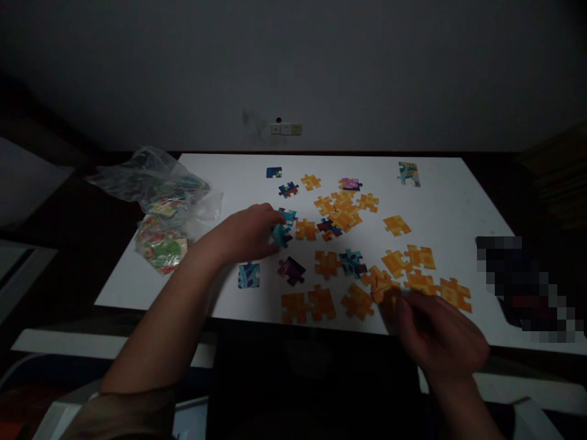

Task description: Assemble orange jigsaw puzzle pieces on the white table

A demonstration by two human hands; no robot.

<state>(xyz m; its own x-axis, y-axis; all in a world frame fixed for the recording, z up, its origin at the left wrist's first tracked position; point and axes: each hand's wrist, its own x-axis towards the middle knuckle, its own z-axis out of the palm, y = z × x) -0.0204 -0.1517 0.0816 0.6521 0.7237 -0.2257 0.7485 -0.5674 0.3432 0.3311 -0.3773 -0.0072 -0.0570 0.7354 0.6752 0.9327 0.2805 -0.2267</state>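
My left hand [252, 232] reaches over the middle of the white table, thumb and fingers closed on a teal puzzle piece [280, 236]. Just beyond its fingertips lies another teal piece [288, 216]. Near the front edge, my right hand [443, 333] is closed in a pinch on an orange puzzle piece [387, 300], partly hidden and in shadow. Orange pieces [422, 282] lie around that hand. Between the hands are a purple piece [291, 270], a blue leaf-patterned piece [352, 263] and loose orange pieces [326, 264]. A light blue piece [249, 275] rests below my left hand.
Clear plastic bags [167, 211] with colourful pieces inside cover the table's left side. A heap of orange pieces [343, 211] lies toward the back. A blue-yellow piece [409, 173] is at the far right. A dark, pixelated object [518, 284] sits at the right edge. Wall sockets [286, 129] are behind.
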